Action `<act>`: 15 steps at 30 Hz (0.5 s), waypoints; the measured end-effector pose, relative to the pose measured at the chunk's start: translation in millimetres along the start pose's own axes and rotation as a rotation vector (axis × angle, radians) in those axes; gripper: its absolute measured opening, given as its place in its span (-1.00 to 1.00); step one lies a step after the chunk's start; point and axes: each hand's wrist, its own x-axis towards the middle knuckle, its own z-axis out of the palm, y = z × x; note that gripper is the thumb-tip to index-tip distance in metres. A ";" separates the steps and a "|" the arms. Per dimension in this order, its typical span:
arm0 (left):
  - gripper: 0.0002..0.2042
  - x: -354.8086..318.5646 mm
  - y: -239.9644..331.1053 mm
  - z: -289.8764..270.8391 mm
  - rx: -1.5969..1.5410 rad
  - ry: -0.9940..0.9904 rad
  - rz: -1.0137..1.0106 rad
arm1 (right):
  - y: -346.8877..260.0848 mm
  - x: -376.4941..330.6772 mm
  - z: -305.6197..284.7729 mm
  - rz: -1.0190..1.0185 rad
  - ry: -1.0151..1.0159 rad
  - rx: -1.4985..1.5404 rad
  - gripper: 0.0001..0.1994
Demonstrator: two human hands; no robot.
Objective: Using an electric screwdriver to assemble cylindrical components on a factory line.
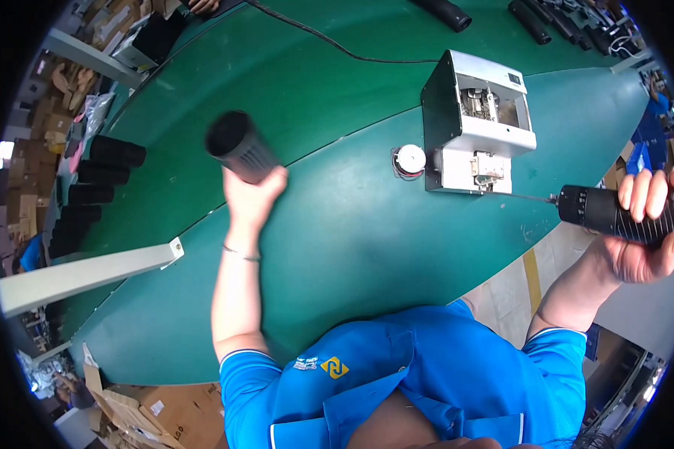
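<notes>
Surface: we stand at a green bench (337, 224), with a raised green belt (292, 82) running behind it from nine o'clock to two o'clock.
Left hand: our left hand (251, 196) is closed round the lower end of a black ribbed tube (240, 146), held up over the bench at eleven o'clock; its open mouth faces us, and we cannot tell what is inside.
Right hand: our right hand (644, 232) is wrapped round a black power screwdriver (614, 213) at three o'clock, its thin bit pointing toward the grey machine.
Machine: a grey metal box (475, 123) sits on the bench at one o'clock, its open top showing metal parts.
Round part: a small white disc (410, 159) lies just beside the box, on its nine o'clock side.
Stock: black tubes (101, 179) lie stacked at nine o'clock; more of them (547, 19) lie at one o'clock on the belt.
Packages: brown cardboard boxes (146, 411) sit at seven o'clock below the bench edge.
Label: a small yellow and white badge (326, 366) sits on our blue shirt at six o'clock.
</notes>
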 end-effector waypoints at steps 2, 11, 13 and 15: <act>-0.53 -42.9 17.7 14.0 -0.167 -0.143 -0.066 | 3.1 1.3 -5.1 -0.012 0.042 -0.001 -0.56; -0.40 -136.0 32.9 47.4 -0.286 -0.257 0.076 | 27.8 -0.4 -15.3 0.112 0.139 -0.010 -0.37; -0.40 -143.5 32.3 51.8 -0.236 -0.252 0.201 | 26.2 -2.5 -30.5 0.127 0.023 0.119 -0.50; -0.39 -148.6 31.0 57.2 -0.183 -0.248 0.322 | 26.0 -1.0 -38.7 0.142 -0.093 0.251 -0.63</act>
